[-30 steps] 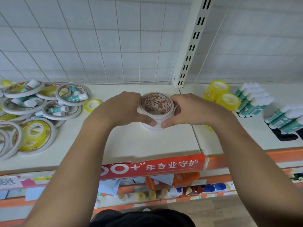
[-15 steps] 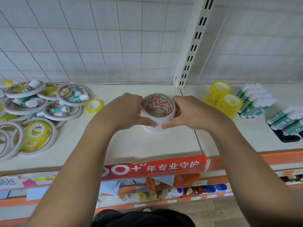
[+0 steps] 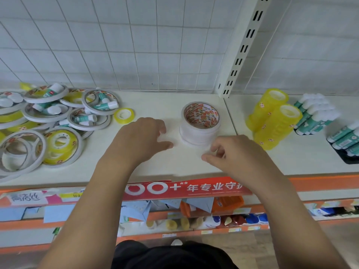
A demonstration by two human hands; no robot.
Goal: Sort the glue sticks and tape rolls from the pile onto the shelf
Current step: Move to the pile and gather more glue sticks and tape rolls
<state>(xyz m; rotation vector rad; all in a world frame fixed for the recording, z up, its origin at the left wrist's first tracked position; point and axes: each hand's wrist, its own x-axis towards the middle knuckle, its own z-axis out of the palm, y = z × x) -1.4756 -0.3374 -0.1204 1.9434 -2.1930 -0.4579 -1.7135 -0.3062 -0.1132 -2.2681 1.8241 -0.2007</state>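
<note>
A stack of white tape rolls (image 3: 200, 127) with a red-printed core stands on the white shelf (image 3: 155, 166) near its middle. My left hand (image 3: 139, 138) hovers just left of the stack, fingers loosely spread, holding nothing. My right hand (image 3: 235, 152) is in front and to the right of it, fingers loosely curled, empty. At the far left lies the pile (image 3: 48, 121) of white and yellow tape rolls mixed with green-and-white glue sticks. A small yellow tape roll (image 3: 124, 115) lies beside the pile.
Two stacks of yellow tape rolls (image 3: 272, 121) lie on the right shelf section, with rows of glue sticks (image 3: 314, 115) beyond them and more in a black tray (image 3: 347, 158). A slotted upright post (image 3: 240, 49) and wire grid back the shelf. Lower shelves hold other goods.
Both hands have let go of the white tape stack and pulled back toward me. The stack stays standing on the shelf.
</note>
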